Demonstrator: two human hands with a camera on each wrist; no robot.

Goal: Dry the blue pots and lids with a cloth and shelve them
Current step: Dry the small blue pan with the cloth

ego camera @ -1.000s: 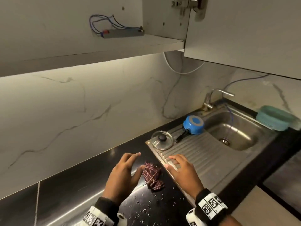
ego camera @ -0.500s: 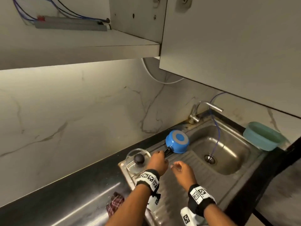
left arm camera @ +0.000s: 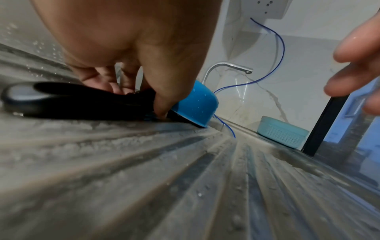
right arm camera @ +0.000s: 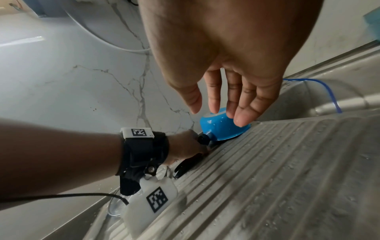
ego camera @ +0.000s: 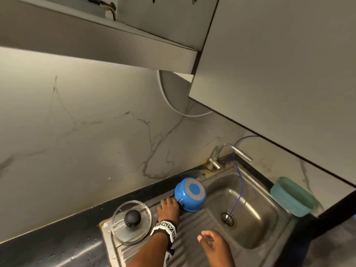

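Pickup step: my left hand (ego camera: 168, 209) curls round the black handle (left arm camera: 78, 100) of the upturned blue pot (ego camera: 190, 194) on the drainboard (ego camera: 192, 245) at 12 o'clock, right hand (ego camera: 213, 245) loose at 5, glass lid (ego camera: 132, 221) at 9; next, I judge, lift and fetch cloth.

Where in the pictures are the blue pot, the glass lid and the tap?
pot (ego camera: 193, 202), head view: on its blue side wall.
lid (ego camera: 140, 234), head view: on the glass beside the black knob.
tap (ego camera: 241, 153), head view: on the metal spout.
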